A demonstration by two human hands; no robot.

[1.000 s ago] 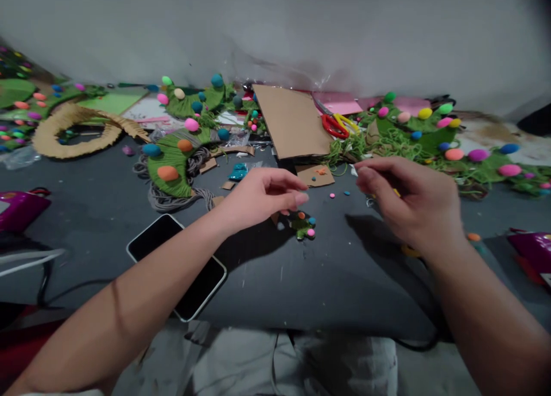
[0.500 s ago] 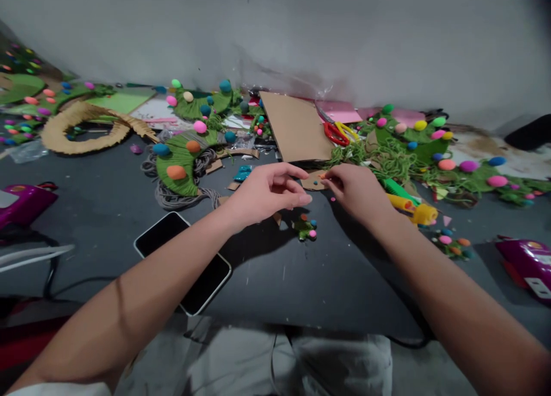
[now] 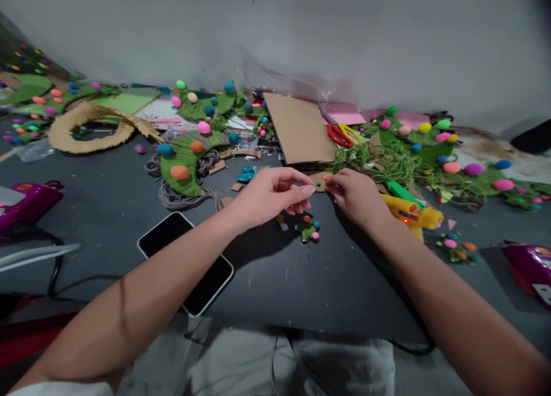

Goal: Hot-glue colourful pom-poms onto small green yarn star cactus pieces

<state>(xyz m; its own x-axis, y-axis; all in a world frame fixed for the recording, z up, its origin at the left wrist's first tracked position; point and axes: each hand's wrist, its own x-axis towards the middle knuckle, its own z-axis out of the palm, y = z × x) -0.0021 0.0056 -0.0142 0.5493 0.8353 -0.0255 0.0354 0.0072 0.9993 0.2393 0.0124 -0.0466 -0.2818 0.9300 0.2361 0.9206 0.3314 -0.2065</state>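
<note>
My left hand [image 3: 275, 196] hovers over the table with its thumb and index fingertips pressed together. Anything between them is too small or hidden to tell. To its right, my right hand [image 3: 356, 194] pinches at the edge of a small brown cardboard piece [image 3: 317, 185]. Tiny dark and orange bits lie on that cardboard beside the right fingertips. What the right fingers hold is hidden. Just below the hands lies a small green ornament [image 3: 308, 232] with orange, blue and pink balls. A yellow glue gun [image 3: 413, 213], its red light lit, lies behind my right wrist.
A phone [image 3: 206, 284] lies under my left forearm. Behind the hands are a cardboard sheet [image 3: 299, 129], red-and-yellow-handled scissors [image 3: 340, 135], green yarn [image 3: 394, 158] and a yarn-wrapped green crescent [image 3: 178, 169]. Purple devices [image 3: 37, 201] stand at both sides. Another small ornament [image 3: 460, 248] sits right.
My left thumb and index finger have come together, and that hand is nearer the small cardboard. My right hand stays at the cardboard's edge. The whole view has shifted slightly.
</note>
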